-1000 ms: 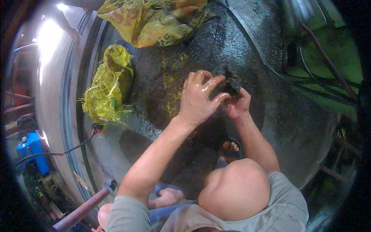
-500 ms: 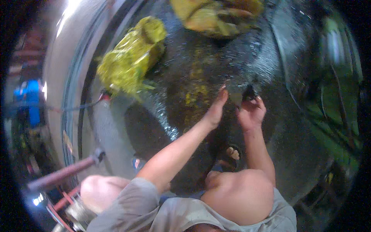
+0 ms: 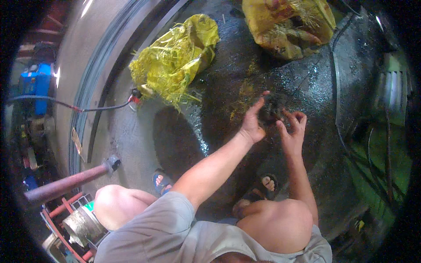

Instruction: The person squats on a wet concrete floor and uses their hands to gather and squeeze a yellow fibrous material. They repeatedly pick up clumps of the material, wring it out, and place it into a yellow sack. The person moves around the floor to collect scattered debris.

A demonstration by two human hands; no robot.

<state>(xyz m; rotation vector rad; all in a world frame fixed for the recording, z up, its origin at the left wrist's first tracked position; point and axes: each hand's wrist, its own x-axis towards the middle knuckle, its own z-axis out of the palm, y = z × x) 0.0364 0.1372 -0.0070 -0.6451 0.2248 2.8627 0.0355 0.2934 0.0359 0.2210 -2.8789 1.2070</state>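
In front of my knees, a dark, roundish, dirty-looking part (image 3: pixel 273 106) is held off the wet floor between my hands. Its exact kind is hard to make out against the dark ground. My left hand (image 3: pixel 252 122) grips it from the left, with one fingertip showing at its upper edge. From the right, my right hand (image 3: pixel 293 127) has curled fingers and thumb at its lower right edge.
Beyond my hands lie a torn yellow woven sack (image 3: pixel 180 61) and a larger stained yellow sack (image 3: pixel 291 30). A hose with a red fitting (image 3: pixel 134 98) reaches in from the left. Near my left knee are a reddish pipe (image 3: pixel 70 183) and a metal motor-like cylinder (image 3: pixel 83 224).
The dark part, earlier in my right hand with my left hand apart from it, now has both hands on it. The whole view has shifted, and the sacks appear lower and further right.
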